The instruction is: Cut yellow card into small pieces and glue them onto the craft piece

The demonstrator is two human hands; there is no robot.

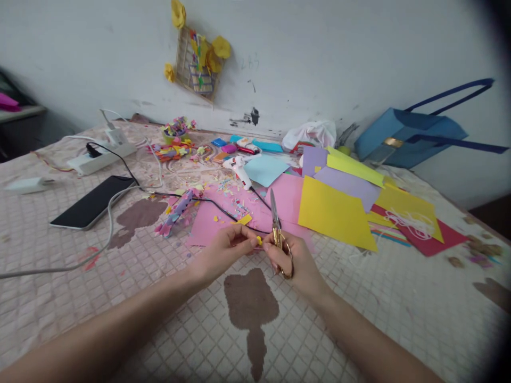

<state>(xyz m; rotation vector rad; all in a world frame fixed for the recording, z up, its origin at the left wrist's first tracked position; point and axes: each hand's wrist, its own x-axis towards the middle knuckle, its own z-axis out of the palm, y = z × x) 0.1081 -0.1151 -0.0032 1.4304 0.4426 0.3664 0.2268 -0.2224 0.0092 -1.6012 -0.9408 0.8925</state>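
Near the pink paper (pixel 205 226), the left hand (pixel 228 247) pinches a tiny yellow piece (pixel 259 240), probably light and bendy, best held by its edge. The right hand (pixel 298 258) has fingers wrapped around gold scissors (pixel 275 219).

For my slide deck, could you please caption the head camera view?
Left hand holding a small yellow piece, right hand holding gold-handled scissors, near pink paper and a glue gun.

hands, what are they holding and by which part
Right hand: scissors, by the gold handles. Left hand: a small yellow piece, pinched in its fingertips; which part cannot be told.
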